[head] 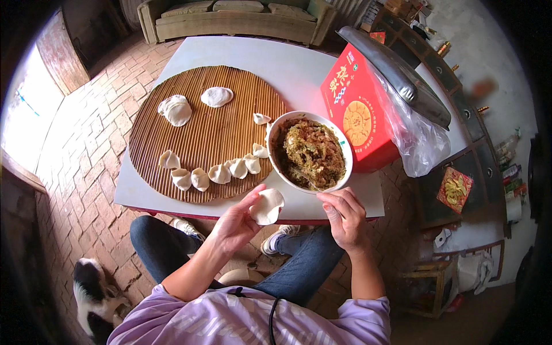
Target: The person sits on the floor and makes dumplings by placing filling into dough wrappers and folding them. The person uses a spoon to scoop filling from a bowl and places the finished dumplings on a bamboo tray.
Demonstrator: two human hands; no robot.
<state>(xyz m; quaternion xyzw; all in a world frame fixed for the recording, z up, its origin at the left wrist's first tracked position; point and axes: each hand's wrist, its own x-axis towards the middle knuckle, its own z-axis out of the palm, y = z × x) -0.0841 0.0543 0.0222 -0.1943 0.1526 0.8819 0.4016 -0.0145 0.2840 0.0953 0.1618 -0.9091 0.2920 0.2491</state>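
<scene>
My left hand (239, 225) holds a flat round dumpling wrapper (267, 207) just off the table's near edge. The fingers of my right hand (345, 215) pinch a thin utensil (307, 179), whose far end is hidden in the filling (312, 148). That brown-green minced filling sits in a white bowl (272, 160) at the tray's right side. Several folded dumplings (220, 174) curve along the near rim of a round slatted tray (202, 133). Farther back on it lie a stack of wrappers (176, 110) and a second, smaller pile of wrappers (217, 97).
A red printed box (358, 108) stands right of the bowl, with a dark metal tray (388, 69) and a clear plastic bag (420, 142) on it. All rest on the white table (258, 47). A black-and-white animal (97, 293) is on the brick floor (99, 189) at left. Beyond is a sofa (237, 26).
</scene>
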